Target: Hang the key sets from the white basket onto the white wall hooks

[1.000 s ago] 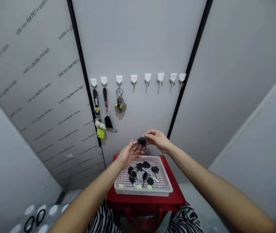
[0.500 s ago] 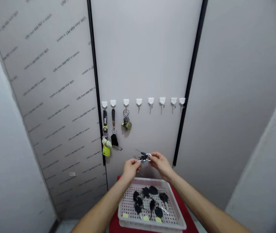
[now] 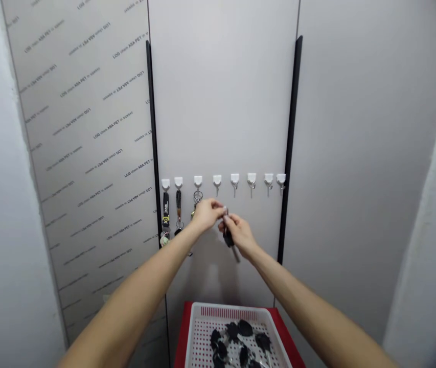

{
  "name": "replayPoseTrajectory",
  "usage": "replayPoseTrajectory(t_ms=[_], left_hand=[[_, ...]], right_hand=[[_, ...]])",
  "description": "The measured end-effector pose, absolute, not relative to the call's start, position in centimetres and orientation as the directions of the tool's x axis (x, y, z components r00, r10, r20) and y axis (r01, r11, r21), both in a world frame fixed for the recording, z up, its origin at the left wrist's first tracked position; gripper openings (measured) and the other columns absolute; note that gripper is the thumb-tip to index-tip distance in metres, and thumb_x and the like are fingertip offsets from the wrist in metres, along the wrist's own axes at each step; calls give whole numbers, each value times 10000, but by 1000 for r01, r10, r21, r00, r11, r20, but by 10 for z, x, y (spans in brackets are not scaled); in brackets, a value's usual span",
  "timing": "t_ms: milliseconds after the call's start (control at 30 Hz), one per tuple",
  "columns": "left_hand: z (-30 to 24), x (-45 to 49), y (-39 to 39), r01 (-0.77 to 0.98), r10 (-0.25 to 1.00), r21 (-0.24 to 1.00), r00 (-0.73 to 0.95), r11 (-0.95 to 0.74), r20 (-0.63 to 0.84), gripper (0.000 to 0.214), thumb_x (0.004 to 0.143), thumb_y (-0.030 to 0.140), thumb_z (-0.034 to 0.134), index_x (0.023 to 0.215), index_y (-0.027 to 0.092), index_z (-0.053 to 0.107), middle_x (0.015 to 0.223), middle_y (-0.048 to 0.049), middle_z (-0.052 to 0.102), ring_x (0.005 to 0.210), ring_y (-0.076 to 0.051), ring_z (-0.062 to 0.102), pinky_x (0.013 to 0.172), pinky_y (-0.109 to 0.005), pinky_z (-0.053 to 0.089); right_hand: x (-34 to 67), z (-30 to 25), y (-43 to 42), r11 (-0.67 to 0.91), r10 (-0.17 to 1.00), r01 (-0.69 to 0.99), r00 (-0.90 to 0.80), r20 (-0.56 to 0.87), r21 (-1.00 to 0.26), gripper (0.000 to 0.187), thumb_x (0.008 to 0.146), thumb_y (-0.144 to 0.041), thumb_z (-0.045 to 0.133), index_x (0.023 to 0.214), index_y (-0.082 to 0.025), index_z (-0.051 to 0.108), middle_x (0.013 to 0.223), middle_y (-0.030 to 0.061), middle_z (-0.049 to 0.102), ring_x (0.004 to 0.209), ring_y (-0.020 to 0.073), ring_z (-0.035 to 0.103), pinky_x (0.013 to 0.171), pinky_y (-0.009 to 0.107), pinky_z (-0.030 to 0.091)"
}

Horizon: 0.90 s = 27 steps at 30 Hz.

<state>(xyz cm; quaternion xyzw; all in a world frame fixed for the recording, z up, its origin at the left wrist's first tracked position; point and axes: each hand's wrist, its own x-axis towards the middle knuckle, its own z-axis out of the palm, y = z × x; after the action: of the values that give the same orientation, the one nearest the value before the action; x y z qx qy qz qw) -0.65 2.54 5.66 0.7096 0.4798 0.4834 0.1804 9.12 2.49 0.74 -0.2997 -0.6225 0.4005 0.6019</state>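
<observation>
Both hands are raised in front of the white panel, just under the row of hooks. My left hand (image 3: 208,213) is closed in a pinch at the upper end of a bunch of keys. My right hand (image 3: 239,232) is closed around the same keys (image 3: 228,237), whose black heads and one metal blade hang down below the fingers. The key ring is mostly hidden by my fingertips. A white hook (image 3: 216,182) with a bare metal peg is just above the hands. Partly behind my left hand, a ring of keys (image 3: 198,195) hangs from another hook.
Further left hang a black strap (image 3: 166,207) and a braided strap (image 3: 178,204) with keys. Several bare hooks (image 3: 251,180) continue to the right. Below, a white perforated basket (image 3: 233,309) holding black-headed keys stands on a red surface (image 3: 181,332). Black vertical strips (image 3: 292,138) flank the panel.
Both hands have risen from above the basket to just below the hooks, carrying the keys. The keys now hang downward from my right hand. The view has tilted upward.
</observation>
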Motion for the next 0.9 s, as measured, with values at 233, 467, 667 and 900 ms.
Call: replayPoseTrajectory(t_ms=[233,467,667,900], left_hand=[[85,-6,37,521,780,715,-140,-466,609,150,615,111,452,728,128,550,641,-7,574,504,-59,486,532,-182,396],[57,-13,47,573,778,660,-61,-485,625,158,614,124,465,740,118,560,704,-40,588,634,-94,509,639,-217,394],[-25,-21,35,506,892,765,22,-399,451,200,619,137,446,791,110,543,649,-25,565,542,-75,481,581,-207,387],[-165,-17,-8,656,974,731,218,-189,55,184,582,121,476,748,125,553,684,-35,571,610,-103,487,606,-216,373]], right_hand=[[77,62,59,437,880,-221,-93,465,-872,163,626,-300,469,580,-148,432,436,-51,450,382,35,402,431,170,333],[74,54,74,424,905,91,-47,422,-901,209,705,-230,353,555,-137,465,455,-2,491,427,68,448,490,210,385],[102,10,58,497,820,498,-2,572,-710,274,684,-263,389,878,-109,506,888,76,544,806,120,476,744,243,339],[142,-132,0,418,905,674,-365,218,-610,137,579,-165,495,667,-144,599,677,47,607,616,136,519,602,230,373]])
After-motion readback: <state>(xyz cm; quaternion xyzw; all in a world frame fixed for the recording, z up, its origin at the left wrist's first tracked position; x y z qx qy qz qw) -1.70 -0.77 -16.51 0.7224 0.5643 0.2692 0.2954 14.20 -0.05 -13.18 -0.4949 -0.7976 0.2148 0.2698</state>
